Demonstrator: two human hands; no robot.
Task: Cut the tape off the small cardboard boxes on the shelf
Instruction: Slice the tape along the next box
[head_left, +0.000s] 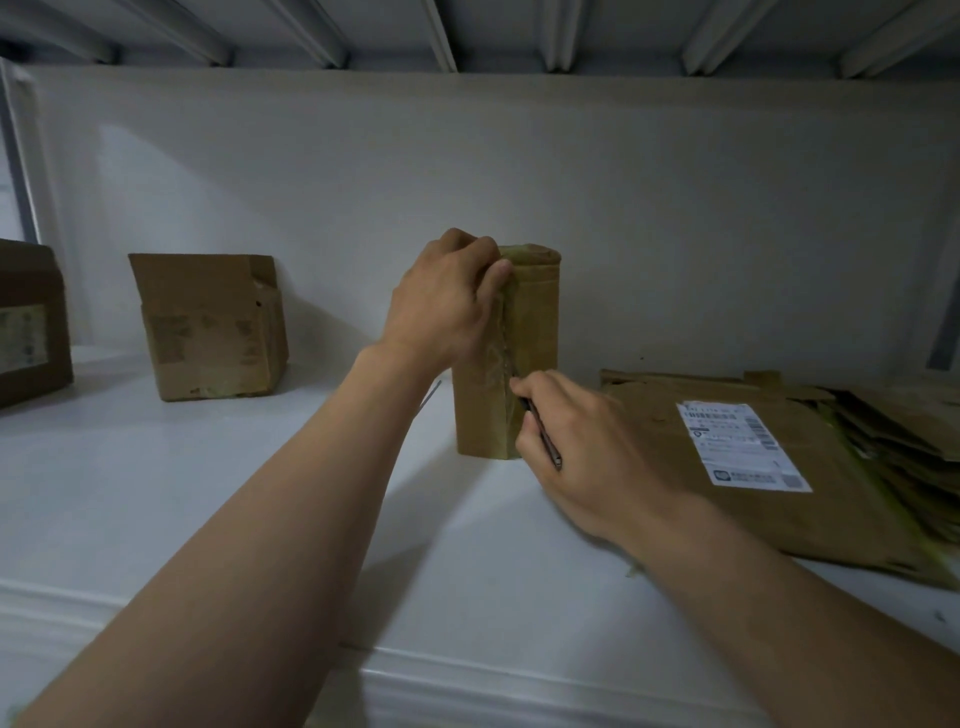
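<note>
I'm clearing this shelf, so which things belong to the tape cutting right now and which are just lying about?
In use: upright box, left hand gripping it, cutting tool in right hand.
Lying about: box at left, box at far left edge, flattened cardboard pile.

Down onto a white shelf (208, 467), smooth and pale, running the full width. Standing on end at dead centre, a small cardboard box (535, 322), shiny tape down its near corner. Out at nine o'clock, well apart, a second box (208, 327), scuffed, one flap crumpled. Further along nine o'clock, cut by the frame edge, a darker box (28, 322) with a faded label. Over at four o'clock, a stack of flattened cardboard (841, 519), lying flat, white shipping label (743, 444) face up. By its near edge, at five o'clock, a small greenish scrap (632, 571).
</note>
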